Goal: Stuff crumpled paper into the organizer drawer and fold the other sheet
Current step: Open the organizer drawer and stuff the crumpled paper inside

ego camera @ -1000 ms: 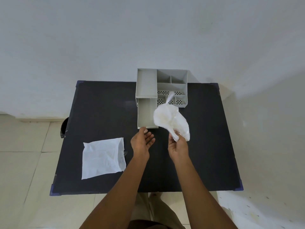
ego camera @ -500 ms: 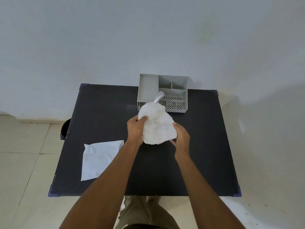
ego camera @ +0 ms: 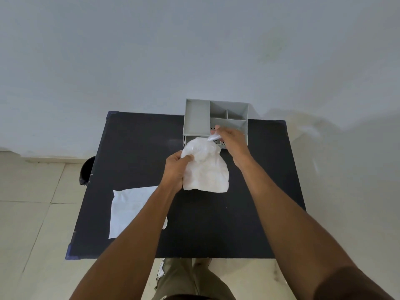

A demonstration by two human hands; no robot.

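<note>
Left hand (ego camera: 176, 169), right hand (ego camera: 232, 138) grip crumpled paper (ego camera: 205, 169); twisted tip seemingly toward organizer (ego camera: 197, 120).

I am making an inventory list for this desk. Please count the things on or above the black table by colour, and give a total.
White: 2, the crumpled white paper held by left hand and right hand, and the flat white paper sheet lying on the black table.
Grey: 1, the grey plastic desk organizer.
Total: 3.

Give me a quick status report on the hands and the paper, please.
Left hand grips crumpled paper; right hand pinches its twisted end. Held before organizer. Other sheet flat, unfolded.
</note>
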